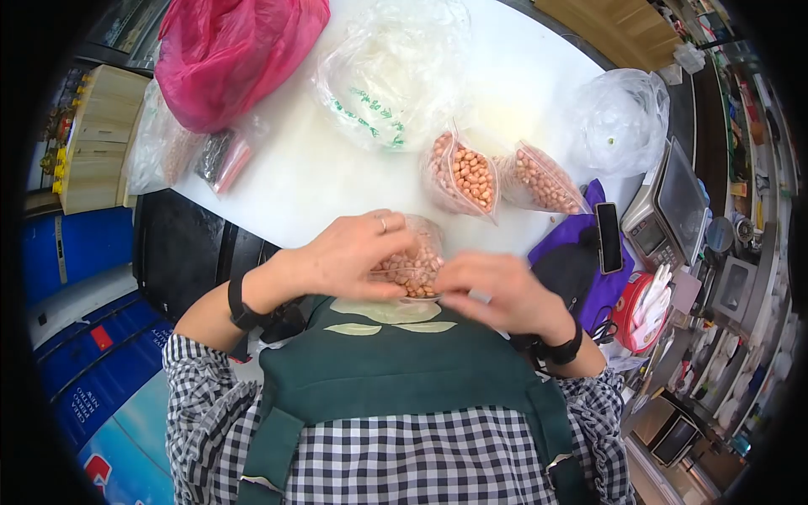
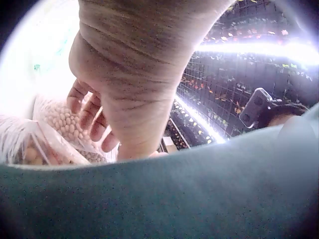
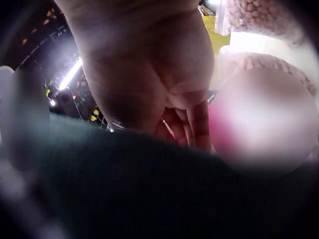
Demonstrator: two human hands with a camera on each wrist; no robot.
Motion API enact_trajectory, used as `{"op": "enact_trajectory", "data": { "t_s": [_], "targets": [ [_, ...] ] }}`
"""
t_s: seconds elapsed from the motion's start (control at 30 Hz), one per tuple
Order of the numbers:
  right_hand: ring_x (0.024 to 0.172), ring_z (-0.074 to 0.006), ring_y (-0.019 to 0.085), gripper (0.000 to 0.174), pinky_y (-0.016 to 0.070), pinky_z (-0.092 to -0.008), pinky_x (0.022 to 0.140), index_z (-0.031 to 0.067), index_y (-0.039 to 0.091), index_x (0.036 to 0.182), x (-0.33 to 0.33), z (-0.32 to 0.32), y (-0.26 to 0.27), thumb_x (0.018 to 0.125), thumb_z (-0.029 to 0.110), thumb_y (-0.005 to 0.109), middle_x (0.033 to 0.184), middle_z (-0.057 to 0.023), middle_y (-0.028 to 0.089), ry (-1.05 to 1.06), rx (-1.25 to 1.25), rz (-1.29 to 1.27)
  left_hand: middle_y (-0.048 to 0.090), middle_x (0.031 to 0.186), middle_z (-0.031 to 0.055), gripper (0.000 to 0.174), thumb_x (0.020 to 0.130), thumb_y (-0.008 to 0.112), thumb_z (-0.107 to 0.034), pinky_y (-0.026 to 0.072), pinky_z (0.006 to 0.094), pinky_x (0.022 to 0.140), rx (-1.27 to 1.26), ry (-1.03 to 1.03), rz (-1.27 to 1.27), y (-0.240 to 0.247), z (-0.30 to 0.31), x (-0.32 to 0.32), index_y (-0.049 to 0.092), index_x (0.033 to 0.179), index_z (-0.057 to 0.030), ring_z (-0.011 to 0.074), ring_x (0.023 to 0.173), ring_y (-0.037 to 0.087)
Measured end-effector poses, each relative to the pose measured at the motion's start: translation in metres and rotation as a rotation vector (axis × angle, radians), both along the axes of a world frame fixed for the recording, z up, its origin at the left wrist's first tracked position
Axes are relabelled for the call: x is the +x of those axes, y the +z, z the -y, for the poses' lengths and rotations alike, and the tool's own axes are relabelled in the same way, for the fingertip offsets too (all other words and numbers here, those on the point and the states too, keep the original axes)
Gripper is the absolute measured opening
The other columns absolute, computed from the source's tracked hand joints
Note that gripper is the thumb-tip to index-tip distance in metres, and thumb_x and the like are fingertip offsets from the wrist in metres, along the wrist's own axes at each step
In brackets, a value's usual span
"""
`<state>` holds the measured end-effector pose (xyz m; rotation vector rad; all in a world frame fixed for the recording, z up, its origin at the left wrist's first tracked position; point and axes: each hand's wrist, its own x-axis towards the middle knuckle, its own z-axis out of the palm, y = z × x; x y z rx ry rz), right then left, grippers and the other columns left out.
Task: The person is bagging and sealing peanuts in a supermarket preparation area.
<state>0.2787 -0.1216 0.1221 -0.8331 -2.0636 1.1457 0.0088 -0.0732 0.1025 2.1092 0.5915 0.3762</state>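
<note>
Peanut bags: 3. One small clear peanut bag (image 1: 414,261) sits at the table's (image 1: 311,177) near edge, held between both hands. The left hand (image 1: 349,257) has its fingers curled round the bag's side; the right hand (image 1: 497,290) pinches its edge. The other 2 filled bags (image 1: 463,172) (image 1: 543,181) stand at 12-1 o'clock of the hands. 1 pink bag (image 1: 231,50) at 11 o'clock, 1 phone (image 1: 608,237) at 3 o'clock. Only the left wrist view shows the left fingers (image 2: 87,112) on the plastic from beneath. The right wrist view shows the right fingers pressed together, partly blurred.
</note>
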Motion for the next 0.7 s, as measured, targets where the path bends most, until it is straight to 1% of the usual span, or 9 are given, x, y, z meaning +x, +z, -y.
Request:
{"op": "enact_trajectory", "data": {
  "t_s": [0.03,0.07,0.13,0.17,0.27,0.33,0.37,0.43,0.7],
  "targets": [
    [0.086,-0.0255,0.070,0.022,0.0568,-0.0340,0.076,-0.0003,0.068,0.106,-0.006,0.007,-0.005,0.085,0.001,0.075,0.097,-0.0114,0.070,0.175,-0.095,-0.034,0.057,0.088,0.0110,0.034,0.080,0.078,-0.028,0.0524,0.0410,0.069,0.094,0.010,-0.063,-0.001,0.007,-0.002,0.063,0.104,-0.0089,0.0321,0.088,0.062],
    [0.086,-0.0255,0.070,0.022,0.0568,-0.0340,0.076,-0.0003,0.068,0.106,-0.010,0.010,-0.013,0.085,0.001,0.075,0.097,-0.0114,0.070,0.177,-0.096,-0.035,0.057,0.088,0.0103,0.031,0.079,0.078,-0.026,0.0523,0.0423,0.068,0.187,0.021,-0.125,-0.004,0.013,-0.004,0.064,0.101,-0.0086,0.0319,0.087,0.063],
    [0.091,-0.0287,0.070,0.025,0.0581,-0.0370,0.079,-0.0019,0.067,0.109,-0.019,0.016,-0.025,0.084,-0.001,0.071,0.102,-0.0134,0.069,0.169,0.023,-0.042,0.059,0.084,0.0102,0.020,0.080,0.076,-0.017,0.0522,0.0424,0.067,0.132,0.051,-0.148,-0.016,0.017,-0.005,0.064,0.093,-0.0059,0.0315,0.081,0.064],
    [0.091,-0.0287,0.070,0.025,0.0581,-0.0370,0.079,-0.0019,0.067,0.109,-0.021,0.016,-0.026,0.084,-0.001,0.071,0.102,-0.0134,0.069,0.171,0.024,-0.043,0.060,0.081,0.0083,0.015,0.081,0.076,-0.012,0.0509,0.0391,0.063,0.114,0.117,-0.056,-0.022,0.013,-0.004,0.066,0.091,-0.0056,0.0289,0.074,0.063],
    [0.103,-0.0301,0.068,0.033,0.0576,-0.0353,0.083,-0.0027,0.066,0.116,-0.034,0.010,-0.023,0.083,0.004,0.068,0.112,-0.0156,0.067,0.201,0.267,0.125,0.062,0.075,0.0076,0.007,0.085,0.073,-0.004,0.0492,0.0346,0.059,0.085,0.239,0.060,-0.023,-0.001,0.003,0.067,0.087,-0.0032,0.0252,0.066,0.063],
    [0.113,-0.0311,0.063,0.039,0.0552,-0.0362,0.091,-0.0028,0.064,0.122,-0.046,0.006,-0.027,0.085,0.009,0.064,0.117,-0.0160,0.063,0.144,0.731,0.511,0.063,0.076,0.0082,0.007,0.086,0.074,-0.004,0.0491,0.0342,0.059,0.066,0.280,0.050,-0.020,-0.011,0.005,0.067,0.087,-0.0026,0.0234,0.066,0.063],
    [0.113,-0.0311,0.063,0.039,0.0552,-0.0362,0.091,-0.0028,0.064,0.122,-0.050,0.003,-0.029,0.085,0.009,0.064,0.117,-0.0160,0.063,0.148,0.736,0.512,0.062,0.076,0.0086,0.007,0.087,0.073,-0.004,0.0495,0.0328,0.058,0.080,0.280,0.053,-0.018,-0.013,0.006,0.067,0.088,-0.0015,0.0206,0.065,0.062],
    [0.111,-0.0297,0.060,0.046,0.0521,-0.0364,0.086,-0.0025,0.063,0.127,-0.058,-0.001,-0.033,0.086,0.018,0.060,0.114,-0.0164,0.062,0.115,0.854,0.612,0.063,0.077,0.0084,0.006,0.087,0.073,-0.003,0.0500,0.0319,0.058,0.064,0.298,0.051,-0.017,-0.011,0.004,0.067,0.088,-0.0012,0.0194,0.065,0.063],
    [0.096,-0.0234,0.059,0.037,0.0450,-0.0298,0.069,0.0016,0.065,0.118,-0.069,-0.001,-0.055,0.087,0.021,0.060,0.105,-0.0118,0.060,0.111,0.883,0.633,0.065,0.080,0.0071,0.005,0.088,0.072,-0.001,0.0506,0.0278,0.058,-0.137,0.349,0.019,-0.022,-0.005,-0.004,0.069,0.092,-0.0005,0.0133,0.067,0.063]
  ]
}}
